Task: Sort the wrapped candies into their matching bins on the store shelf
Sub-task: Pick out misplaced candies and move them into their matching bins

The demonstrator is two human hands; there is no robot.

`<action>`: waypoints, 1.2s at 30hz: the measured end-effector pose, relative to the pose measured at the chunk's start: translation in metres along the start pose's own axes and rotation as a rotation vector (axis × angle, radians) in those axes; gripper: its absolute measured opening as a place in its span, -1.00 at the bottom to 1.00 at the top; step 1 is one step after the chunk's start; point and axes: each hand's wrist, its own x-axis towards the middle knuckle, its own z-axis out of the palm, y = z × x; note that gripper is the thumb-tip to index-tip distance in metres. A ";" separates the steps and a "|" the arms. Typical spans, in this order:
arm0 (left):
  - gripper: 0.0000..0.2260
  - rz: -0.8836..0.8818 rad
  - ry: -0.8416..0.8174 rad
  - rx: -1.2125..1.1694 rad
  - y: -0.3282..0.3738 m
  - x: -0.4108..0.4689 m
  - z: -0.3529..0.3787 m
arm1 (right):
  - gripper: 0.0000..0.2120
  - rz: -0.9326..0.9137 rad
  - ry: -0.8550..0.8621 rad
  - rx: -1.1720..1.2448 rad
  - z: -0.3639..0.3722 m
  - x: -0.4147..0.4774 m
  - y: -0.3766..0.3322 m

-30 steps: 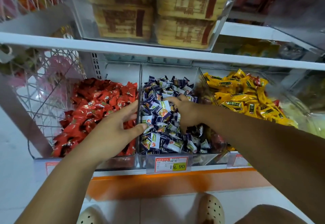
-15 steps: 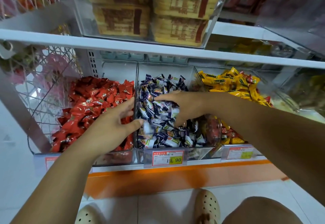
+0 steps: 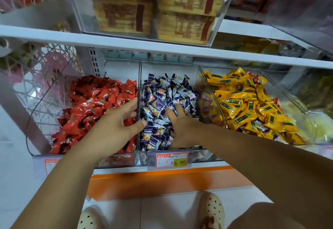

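red candy wrappers [image 3: 93, 102] under left hand [image 3: 113, 128] are gleaming, crinkled foil | blue-white candy wrappers [image 3: 167, 93] round right hand [image 3: 180, 129] are shining, glossy film | bin divider [image 3: 139, 77] by left thumb is showing clear plastic

Three bins [image 3: 139, 77] sit side by side beneath a shelf [image 3: 162, 47]

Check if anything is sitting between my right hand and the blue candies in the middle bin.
Nothing visible is. The right hand lies in the open-topped middle bin, fingers on the blue candies. The clear divider stands to its left, beside the left hand, not in the path.
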 end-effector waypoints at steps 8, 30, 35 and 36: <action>-0.37 0.006 0.021 0.008 -0.006 0.004 -0.001 | -0.13 -0.054 0.097 -0.012 -0.016 0.009 0.016; -0.37 0.019 -0.009 0.061 -0.012 0.008 -0.006 | -0.62 0.134 -0.043 0.050 -0.118 0.003 0.034; -0.36 0.016 -0.008 0.047 -0.011 0.007 -0.006 | -0.53 0.023 -0.195 -0.164 -0.094 -0.010 0.024; -0.36 0.014 -0.008 0.044 -0.012 0.008 -0.006 | -0.38 0.015 -0.264 -0.202 -0.087 -0.012 0.022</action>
